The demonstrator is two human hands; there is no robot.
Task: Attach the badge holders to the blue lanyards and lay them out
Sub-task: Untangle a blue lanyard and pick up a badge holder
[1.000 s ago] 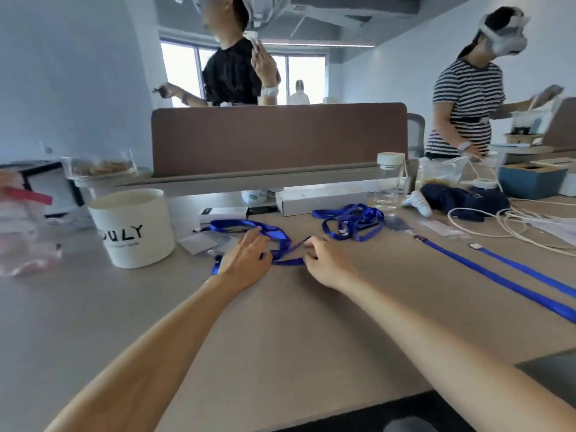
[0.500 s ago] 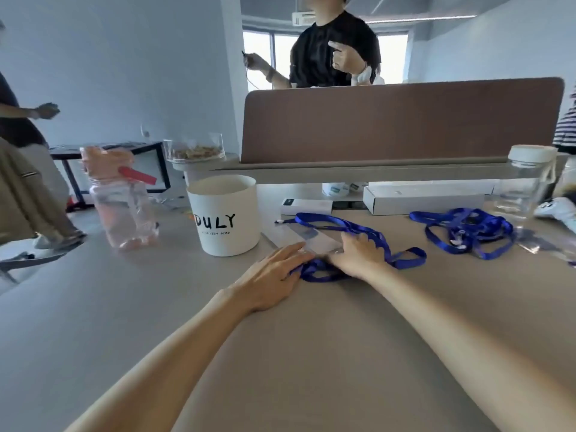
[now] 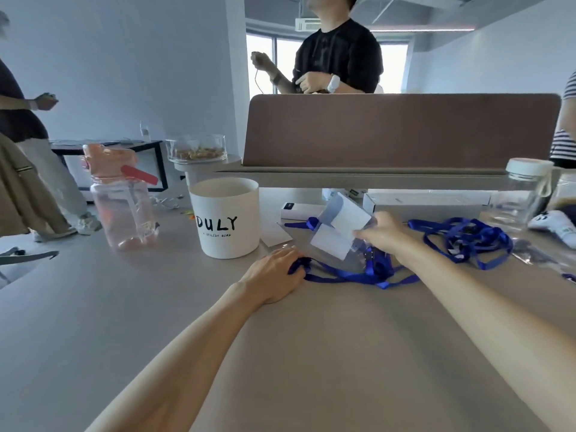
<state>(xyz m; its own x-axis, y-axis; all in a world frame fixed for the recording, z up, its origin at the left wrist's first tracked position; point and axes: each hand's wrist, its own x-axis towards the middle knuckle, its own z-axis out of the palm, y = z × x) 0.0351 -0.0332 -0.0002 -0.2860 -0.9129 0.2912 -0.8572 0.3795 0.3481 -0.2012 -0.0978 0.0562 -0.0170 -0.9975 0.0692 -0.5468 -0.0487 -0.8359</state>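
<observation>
The left hand (image 3: 274, 275) lies palm down on the tabletop (image 3: 311, 353), about midway between its left and right edges, with its fingers curled down onto the bunched end of a blue lanyard (image 3: 358, 274). That lanyard trails in loose loops to the right across the surface and passes under the right wrist. The right hand (image 3: 385, 235) is raised just above the lanyard and pinches clear badge holders (image 3: 339, 233). They are held off the tabletop and tilted, and 2 white cards show inside them. Only the thumb side of this grip is visible, as the back of the hand hides the fingers. A pile of blue lanyards (image 3: 464, 241) lies tangled to the right of the right forearm, toward the right edge. A white cup (image 3: 227, 216) lettered DULY stands upright just beyond the left hand, and a pink water bottle (image 3: 121, 194) stands near the left edge. Along the far edge, below a brown divider panel (image 3: 399, 129), lie a long white box (image 3: 427, 204) and a small white box (image 3: 299, 210). A clear bottle with a white lid (image 3: 520, 194) stands toward the far right corner. A glass dish (image 3: 198, 148) holding snacks sits on a ledge behind the cup. A person in a black shirt (image 3: 339, 54) stands beyond the divider.
</observation>
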